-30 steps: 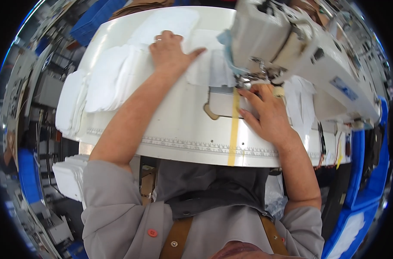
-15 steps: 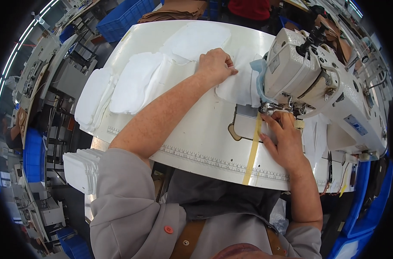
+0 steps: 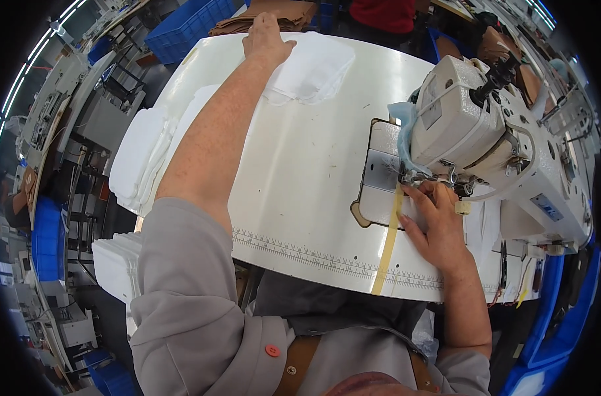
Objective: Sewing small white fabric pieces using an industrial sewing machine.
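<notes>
Sewing machine (image 3: 485, 132) at right on the table (image 3: 300, 178); fabric pile (image 3: 310, 66) at the far edge; fabric stack (image 3: 138, 158) at the left edge.

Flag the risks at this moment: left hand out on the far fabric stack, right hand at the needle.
1. The right hand rests right beside the presser foot of the sewing machine; with the head turned toward the far stack, its fingers could drift under the needle.
2. The left hand presses on the white fabric stack at full stretch; dragging one piece may pull others along and disorder the pile.
</notes>
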`<action>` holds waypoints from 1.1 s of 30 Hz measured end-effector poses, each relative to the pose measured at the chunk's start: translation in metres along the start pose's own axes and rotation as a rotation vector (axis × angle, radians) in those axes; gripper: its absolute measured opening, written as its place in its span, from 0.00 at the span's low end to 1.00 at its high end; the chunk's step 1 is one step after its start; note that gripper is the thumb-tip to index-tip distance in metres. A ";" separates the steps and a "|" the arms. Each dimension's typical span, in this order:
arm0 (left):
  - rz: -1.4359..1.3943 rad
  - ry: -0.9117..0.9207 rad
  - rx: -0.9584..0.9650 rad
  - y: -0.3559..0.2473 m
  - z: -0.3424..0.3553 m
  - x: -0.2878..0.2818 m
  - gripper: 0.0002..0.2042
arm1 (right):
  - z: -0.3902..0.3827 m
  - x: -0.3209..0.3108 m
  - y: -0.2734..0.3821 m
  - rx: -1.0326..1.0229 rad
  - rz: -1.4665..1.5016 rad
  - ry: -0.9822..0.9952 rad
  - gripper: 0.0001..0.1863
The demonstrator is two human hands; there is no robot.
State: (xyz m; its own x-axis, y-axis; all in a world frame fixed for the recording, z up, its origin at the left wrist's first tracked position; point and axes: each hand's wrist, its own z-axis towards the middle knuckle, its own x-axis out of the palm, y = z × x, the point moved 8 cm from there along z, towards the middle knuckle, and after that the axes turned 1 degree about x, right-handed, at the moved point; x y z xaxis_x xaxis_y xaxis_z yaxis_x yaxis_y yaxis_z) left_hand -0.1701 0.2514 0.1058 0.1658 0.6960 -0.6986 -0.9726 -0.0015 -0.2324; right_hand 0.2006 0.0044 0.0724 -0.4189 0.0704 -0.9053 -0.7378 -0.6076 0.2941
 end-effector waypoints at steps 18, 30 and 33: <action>-0.277 0.713 -0.099 0.063 -0.157 -0.156 0.10 | -0.007 0.000 0.045 -0.358 -0.089 -0.065 0.18; -0.409 0.540 -0.033 0.064 -0.162 -0.156 0.09 | 0.104 0.064 0.185 -0.489 0.298 0.008 0.31; -0.325 0.528 -0.058 0.067 -0.166 -0.158 0.09 | 0.134 0.082 0.199 -0.455 0.350 -0.027 0.34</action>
State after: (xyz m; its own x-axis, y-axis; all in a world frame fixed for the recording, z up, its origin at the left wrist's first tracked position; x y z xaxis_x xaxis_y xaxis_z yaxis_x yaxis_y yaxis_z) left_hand -0.2344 0.0219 0.0885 0.5246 0.2183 -0.8229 -0.8509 0.1015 -0.5155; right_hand -0.0513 -0.0046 0.0974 -0.6149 -0.1794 -0.7679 -0.2534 -0.8772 0.4078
